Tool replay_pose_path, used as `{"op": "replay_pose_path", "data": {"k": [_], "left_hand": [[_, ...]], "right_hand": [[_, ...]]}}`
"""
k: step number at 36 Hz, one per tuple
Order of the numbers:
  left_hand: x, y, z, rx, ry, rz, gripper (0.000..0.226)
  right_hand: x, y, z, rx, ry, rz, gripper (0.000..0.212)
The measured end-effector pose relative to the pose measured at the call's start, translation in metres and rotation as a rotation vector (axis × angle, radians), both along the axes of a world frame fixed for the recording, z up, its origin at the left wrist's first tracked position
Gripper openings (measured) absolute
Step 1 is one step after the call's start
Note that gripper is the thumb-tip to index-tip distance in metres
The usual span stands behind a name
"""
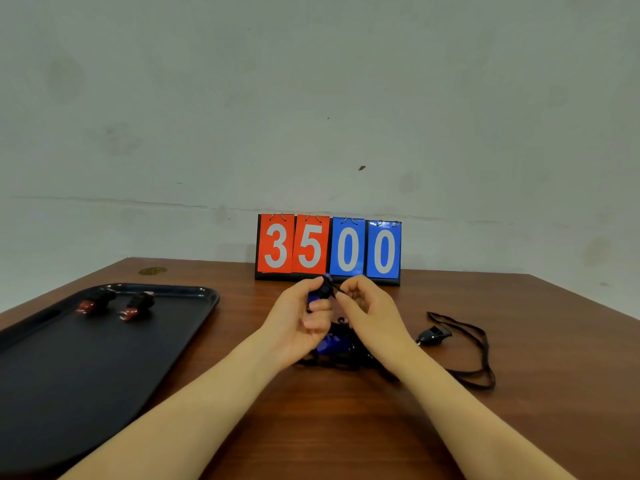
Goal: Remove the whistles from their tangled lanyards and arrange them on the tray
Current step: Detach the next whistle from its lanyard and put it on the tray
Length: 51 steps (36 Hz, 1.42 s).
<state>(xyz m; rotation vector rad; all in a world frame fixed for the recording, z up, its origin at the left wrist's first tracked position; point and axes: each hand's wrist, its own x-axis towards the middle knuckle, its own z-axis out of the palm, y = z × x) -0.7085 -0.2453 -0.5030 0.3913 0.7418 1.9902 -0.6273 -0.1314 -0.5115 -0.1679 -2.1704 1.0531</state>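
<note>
Blue whistle (320, 292) held upright, both hands.

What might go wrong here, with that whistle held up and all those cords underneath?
1. The blue whistle is held only by fingertips of the left hand and right hand; a hard tug on its cord could make it slip.
2. The tangled pile lies just below, so pulling may drag it along or tighten the knots.
3. The black whistle sits near the right forearm and might get knocked.
</note>
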Motion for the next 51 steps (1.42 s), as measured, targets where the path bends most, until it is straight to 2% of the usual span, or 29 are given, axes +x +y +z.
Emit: {"op": "replay_pose_path", "data": {"k": [3, 5, 8, 12, 16, 21, 25, 28, 31, 35, 37, 38, 41, 45, 48, 51], "left_hand": [[-0.004, 0.002, -0.003, -0.076, 0.083, 0.041, 0.037], [-0.005, 0.002, -0.004, -0.148, 0.173, 0.087, 0.035], [-0.007, 0.003, -0.004, -0.245, 0.343, 0.139, 0.033], [-0.008, 0.003, 0.0, -0.352, 0.551, 0.17, 0.031], [-0.004, 0.001, 0.0, -0.393, 0.555, 0.112, 0.027], [-0.005, 0.001, 0.0, -0.395, 0.533, 0.123, 0.026], [-0.005, 0.003, 0.0, -0.432, 0.491, 0.157, 0.024], [-0.004, 0.003, -0.002, -0.51, 0.634, 0.247, 0.021], [-0.002, 0.005, -0.004, -0.491, 0.768, 0.334, 0.023], [-0.001, 0.007, -0.001, -0.507, 0.625, 0.316, 0.023], [0.001, 0.007, -0.001, -0.46, 0.596, 0.306, 0.043], [0.003, 0.007, -0.001, -0.432, 0.596, 0.295, 0.044], [0.007, 0.005, -0.001, -0.359, 0.628, 0.221, 0.03], [0.007, 0.007, -0.005, -0.32, 0.697, 0.235, 0.031], [0.009, 0.006, -0.005, -0.277, 0.618, 0.245, 0.025], [0.008, 0.007, -0.005, -0.234, 0.511, 0.254, 0.023]], "right_hand": [[0.003, 0.0, 0.0, 0.191, -0.009, -0.048, 0.01], [0.006, 0.002, 0.001, 0.369, -0.021, -0.083, 0.006], [0.01, 0.006, 0.003, 0.512, 0.0, -0.103, 0.006], [0.012, 0.009, 0.006, 0.545, 0.031, -0.137, 0.006], [0.011, 0.01, 0.007, 0.514, 0.077, -0.168, 0.009], [0.01, 0.009, 0.006, 0.289, 0.086, -0.099, 0.012], [0.012, 0.004, 0.008, -0.028, 0.021, 0.022, 0.018], [0.014, 0.002, 0.012, -0.281, -0.052, 0.13, 0.014], [0.016, 0.005, 0.013, -0.592, -0.088, 0.331, 0.02], [0.016, 0.006, 0.016, -0.874, -0.133, 0.483, 0.021], [0.015, 0.006, 0.016, -0.961, -0.136, 0.522, 0.023], [0.014, 0.006, 0.015, -1.0, -0.13, 0.529, 0.025], [0.012, 0.008, 0.014, -1.107, -0.079, 0.519, 0.026], [0.011, 0.008, 0.012, -1.134, -0.044, 0.531, 0.023], [0.011, 0.006, 0.011, -1.125, -0.025, 0.518, 0.017], [0.008, 0.004, 0.01, -1.111, -0.012, 0.482, 0.022]]}}
